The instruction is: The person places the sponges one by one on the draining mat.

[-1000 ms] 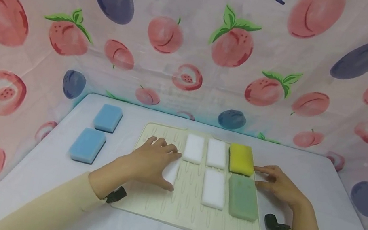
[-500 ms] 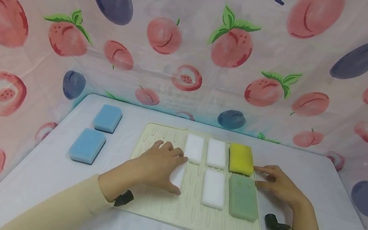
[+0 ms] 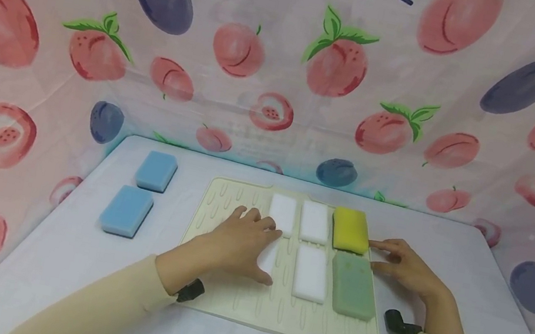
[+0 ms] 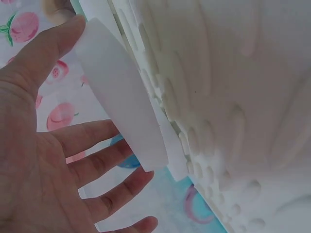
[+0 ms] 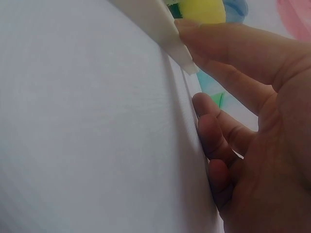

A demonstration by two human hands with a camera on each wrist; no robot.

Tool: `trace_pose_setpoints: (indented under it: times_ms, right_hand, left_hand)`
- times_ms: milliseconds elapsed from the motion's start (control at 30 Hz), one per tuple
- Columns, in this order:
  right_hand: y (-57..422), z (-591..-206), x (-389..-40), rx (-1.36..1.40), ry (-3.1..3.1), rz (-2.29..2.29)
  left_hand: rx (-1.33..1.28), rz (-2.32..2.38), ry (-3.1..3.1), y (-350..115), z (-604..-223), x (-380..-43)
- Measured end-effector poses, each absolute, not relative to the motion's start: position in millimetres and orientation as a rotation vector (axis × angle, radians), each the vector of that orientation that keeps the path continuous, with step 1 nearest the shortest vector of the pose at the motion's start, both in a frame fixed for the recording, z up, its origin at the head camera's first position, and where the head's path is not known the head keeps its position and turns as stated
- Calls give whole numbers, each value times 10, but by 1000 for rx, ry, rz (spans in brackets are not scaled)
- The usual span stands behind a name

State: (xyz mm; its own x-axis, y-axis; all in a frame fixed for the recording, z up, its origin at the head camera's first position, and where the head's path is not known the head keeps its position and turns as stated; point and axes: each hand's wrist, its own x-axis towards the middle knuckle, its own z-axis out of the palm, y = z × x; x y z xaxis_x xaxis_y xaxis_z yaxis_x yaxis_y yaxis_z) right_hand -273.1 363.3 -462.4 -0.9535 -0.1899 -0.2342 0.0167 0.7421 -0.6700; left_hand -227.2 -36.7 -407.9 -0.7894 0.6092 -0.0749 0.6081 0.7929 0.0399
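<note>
Shifted rightward on the mat (image 3: pixel 269 310) since the earlier frame, a white block (image 3: pixel 268 255), long axis front to back, is gripped by the left hand (image 3: pixel 239 244), left of a matching block (image 3: pixel 311 274); the mat's edge is touched by unclenched fingers of the right hand (image 3: pixel 407 267).

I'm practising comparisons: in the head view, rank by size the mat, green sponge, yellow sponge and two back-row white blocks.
Mat
Green sponge
Yellow sponge
Left white block and right white block: too alike to rank

Right hand (image 5: pixel 274 128), mat edge (image 5: pixel 150 24), yellow sponge (image 5: pixel 204 10)
</note>
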Motion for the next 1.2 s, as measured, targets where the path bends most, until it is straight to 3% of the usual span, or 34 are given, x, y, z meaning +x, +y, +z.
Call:
trace_pose_setpoints:
  times_ms: [1200]
  right_hand:
    - [3629, -4635, -2701, -123, 2648, -1032]
  left_hand:
    - [1017, -5, 2914, -127, -4232, -2211]
